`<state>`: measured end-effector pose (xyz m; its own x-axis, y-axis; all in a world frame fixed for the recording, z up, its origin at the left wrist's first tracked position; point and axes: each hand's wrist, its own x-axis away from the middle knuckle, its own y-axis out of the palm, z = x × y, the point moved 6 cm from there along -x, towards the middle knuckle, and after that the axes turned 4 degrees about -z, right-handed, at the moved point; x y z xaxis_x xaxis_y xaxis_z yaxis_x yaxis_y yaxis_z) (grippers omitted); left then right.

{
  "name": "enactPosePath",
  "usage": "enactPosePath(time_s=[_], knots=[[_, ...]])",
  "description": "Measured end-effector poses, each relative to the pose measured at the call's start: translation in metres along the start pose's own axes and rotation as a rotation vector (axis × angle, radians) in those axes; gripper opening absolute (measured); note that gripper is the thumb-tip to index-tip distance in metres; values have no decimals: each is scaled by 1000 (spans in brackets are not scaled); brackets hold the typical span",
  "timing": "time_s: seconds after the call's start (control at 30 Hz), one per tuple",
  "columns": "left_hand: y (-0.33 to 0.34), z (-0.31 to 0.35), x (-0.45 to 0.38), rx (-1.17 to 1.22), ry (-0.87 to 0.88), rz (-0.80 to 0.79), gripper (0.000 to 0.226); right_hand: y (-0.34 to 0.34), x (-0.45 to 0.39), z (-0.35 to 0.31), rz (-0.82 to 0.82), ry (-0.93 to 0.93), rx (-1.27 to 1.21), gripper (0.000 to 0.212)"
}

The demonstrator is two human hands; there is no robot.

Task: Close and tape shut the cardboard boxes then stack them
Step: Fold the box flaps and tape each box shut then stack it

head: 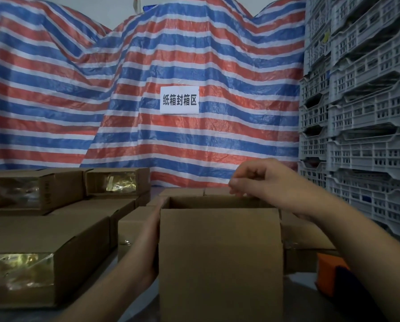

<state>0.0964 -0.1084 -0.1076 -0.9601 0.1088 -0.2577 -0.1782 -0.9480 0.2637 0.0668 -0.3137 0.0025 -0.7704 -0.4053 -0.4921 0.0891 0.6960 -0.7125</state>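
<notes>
Cardboard: open-topped brown corrugated cardboard box [221,259], upright, between both hands.
Left hand [151,238]: palm flat against the box's left wall; fingers hidden behind the wall, spread cannot be told.
Right hand [261,180]: fingers curled together, fingertips [235,185] at the far rim, just above it; contact cannot be told.
Beyond the left fingers: taped brown cardboard boxes [45,252], stacked.
Below the right wrist: orange tape dispenser [329,273].

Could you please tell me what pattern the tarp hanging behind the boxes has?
The tarp has red, blue and white stripes, seen in the head view.
</notes>
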Motion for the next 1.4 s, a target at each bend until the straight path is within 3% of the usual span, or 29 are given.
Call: enactPosePath(time_s=[0.07,0.13,0.37,0.47,0.6,0.7,0.77,0.8,1.03,1.4], knots=[[-2,-1,-2,-11,27,-17,40,14,-8,-7,-212,62,183,12],[-4,-4,-4,18,-16,-34,50,20,-13,-4,-311,138,226,11],[-3,-3,-5,19,-35,-100,32,16,-16,0,-421,243,208,39],[-1,-2,1,-28,-98,-95,48,16,-17,-1,-405,223,230,35],[0,3,1,-21,-99,-38,58,13,-13,3,-305,154,209,25],[-10,7,-3,-55,-44,127,49,-5,-3,17,106,62,-118,15],[-12,7,-5,-72,-36,120,33,-18,14,43,414,87,-382,24],[-11,7,-4,-86,-43,86,26,-18,23,57,490,127,-469,27],[-7,3,-2,-105,-56,-22,23,25,45,100,365,297,-687,18],[-4,5,-1,-167,-11,-57,40,43,43,103,383,208,-875,15]])
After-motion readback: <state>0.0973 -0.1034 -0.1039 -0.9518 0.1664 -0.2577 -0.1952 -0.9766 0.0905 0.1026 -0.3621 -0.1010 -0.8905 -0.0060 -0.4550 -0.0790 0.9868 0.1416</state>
